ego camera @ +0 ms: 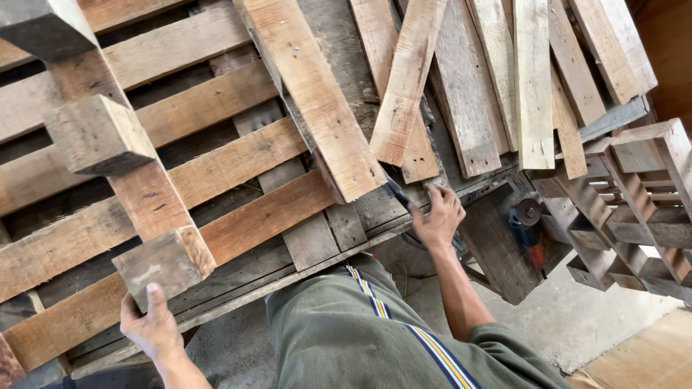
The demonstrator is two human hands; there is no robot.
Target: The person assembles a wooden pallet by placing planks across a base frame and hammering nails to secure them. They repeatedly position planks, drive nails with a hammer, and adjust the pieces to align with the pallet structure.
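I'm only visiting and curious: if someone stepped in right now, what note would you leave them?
Left hand: gripping the near corner block of the upturned wooden pallet.
Right hand: closed on a dark tool at the workbench edge; its kind is unclear.
Loose planks lie piled on the bench; an angle grinder sits below.
Done: planks stacked. Left: the pallet is intact.

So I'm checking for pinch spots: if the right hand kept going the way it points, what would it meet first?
Probably the lower end of the loose plank just beyond the right hand, which holds a dark tool; depth is unclear.
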